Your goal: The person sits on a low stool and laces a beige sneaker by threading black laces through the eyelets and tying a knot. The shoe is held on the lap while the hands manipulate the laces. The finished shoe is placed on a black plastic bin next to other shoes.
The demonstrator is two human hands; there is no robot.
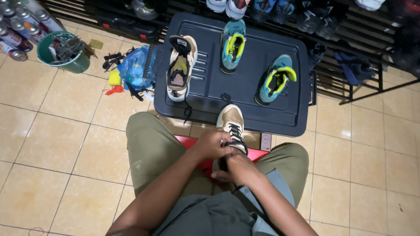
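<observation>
A tan and black sneaker (pixel 232 123) rests between my knees, toe pointing away from me. My left hand (pixel 212 144) grips its black lace at the tongue. My right hand (pixel 238 169) holds the heel end of the same sneaker from below. Both hands are closed on it. Its matching tan shoe (pixel 180 66) lies on the black plastic lid (pixel 253 113) ahead, with a loose lace hanging off the edge. Two teal and yellow sneakers (pixel 232 46) (pixel 274 80) stand on the same lid.
A green bucket (pixel 74 63) of tools sits at the far left beside spray cans (pixel 19 26). A blue plastic bag (pixel 135 65) and small bits lie on the tiled floor. Dark racks with shoes (pixel 315 19) run along the back. A red stool (pixel 205 164) is under me.
</observation>
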